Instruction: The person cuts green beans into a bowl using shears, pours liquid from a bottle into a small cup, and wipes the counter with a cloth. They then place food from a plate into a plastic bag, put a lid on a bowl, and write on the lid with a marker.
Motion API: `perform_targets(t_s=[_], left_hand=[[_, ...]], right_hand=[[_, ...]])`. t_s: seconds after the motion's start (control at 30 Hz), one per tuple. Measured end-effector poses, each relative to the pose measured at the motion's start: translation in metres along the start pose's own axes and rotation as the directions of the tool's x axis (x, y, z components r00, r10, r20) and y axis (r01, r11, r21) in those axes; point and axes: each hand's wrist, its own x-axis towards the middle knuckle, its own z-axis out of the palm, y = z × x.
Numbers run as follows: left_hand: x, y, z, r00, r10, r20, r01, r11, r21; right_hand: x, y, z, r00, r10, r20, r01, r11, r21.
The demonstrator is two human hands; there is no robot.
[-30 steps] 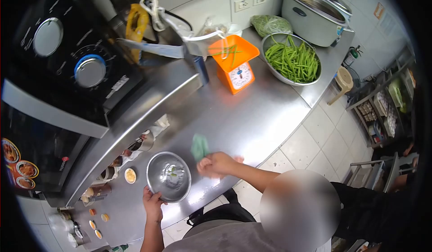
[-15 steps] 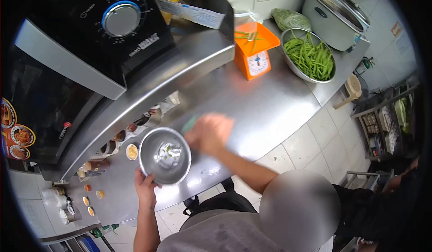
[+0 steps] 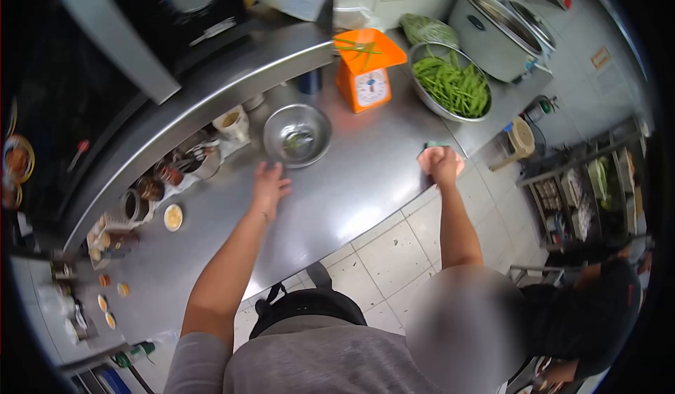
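Observation:
My left hand (image 3: pixel 269 191) is open over the steel counter (image 3: pixel 337 197), fingers spread, just short of a steel mixing bowl (image 3: pixel 297 153). A few green bits lie in the bottom of that bowl. Over by the counter's front right edge, my right hand (image 3: pixel 444 167) is closed on a bunched pink cloth (image 3: pixel 429 159) pressed against the metal. A bit of green shows at the far side of the cloth. Behind it stands a larger steel bowl (image 3: pixel 458 118) heaped with green beans (image 3: pixel 450 84).
An orange kitchen scale (image 3: pixel 362 77) carries some beans on its tray. Further back are a bagged green vegetable (image 3: pixel 427 34) and a large grey cooker (image 3: pixel 492 39). Jars and cups line the shelf's underside, near a small tub (image 3: pixel 173 217). Another person (image 3: pixel 583 316) is at right.
The steel bowl has moved back toward the scale, and my left hand has come off its rim. My right hand has carried the cloth right along the counter's front edge.

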Motion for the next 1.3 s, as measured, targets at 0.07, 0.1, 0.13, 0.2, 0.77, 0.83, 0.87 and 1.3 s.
perform_targets(t_s=[0.07, 0.1, 0.13, 0.2, 0.77, 0.83, 0.87, 1.3], left_hand=[[-0.010, -0.037, -0.020, 0.984, 0.099, 0.146, -0.126, 0.974, 0.187], [-0.024, -0.051, -0.033, 0.966, 0.130, 0.223, -0.192, 0.939, 0.284], [-0.040, -0.063, -0.047, 0.943, 0.149, 0.298, -0.259, 0.891, 0.374], [-0.080, -0.068, -0.075, 0.938, 0.021, 0.345, -0.187, 0.871, 0.454], [-0.182, -0.024, -0.572, 0.421, 0.737, -0.529, -0.007, 0.586, 0.810], [-0.179, -0.019, -0.622, 0.486, 0.657, -0.576, 0.179, 0.570, 0.802], [-0.174, -0.022, -0.645, 0.492, 0.646, -0.583, 0.179, 0.581, 0.794], [-0.177, -0.019, -0.732, 0.726, 0.570, -0.385, 0.001, 0.559, 0.829]], right_hand=[[0.021, 0.013, 0.036, 0.937, 0.260, 0.232, -0.269, 0.963, 0.006], [0.027, 0.042, 0.088, 0.952, 0.216, 0.219, -0.218, 0.976, -0.016], [0.020, -0.007, 0.075, 0.994, 0.043, 0.098, -0.041, 0.999, -0.020], [-0.009, -0.066, 0.080, 0.972, -0.212, 0.103, 0.207, 0.976, 0.063], [-0.407, -0.568, 0.056, 0.145, -0.921, 0.361, 0.359, 0.389, 0.848], [-0.429, -0.629, 0.082, 0.189, -0.908, 0.373, 0.371, 0.418, 0.829], [-0.438, -0.659, 0.095, 0.222, -0.899, 0.378, 0.371, 0.436, 0.819], [-0.614, -0.768, 0.050, -0.222, -0.972, 0.076, 0.182, 0.036, 0.983]])
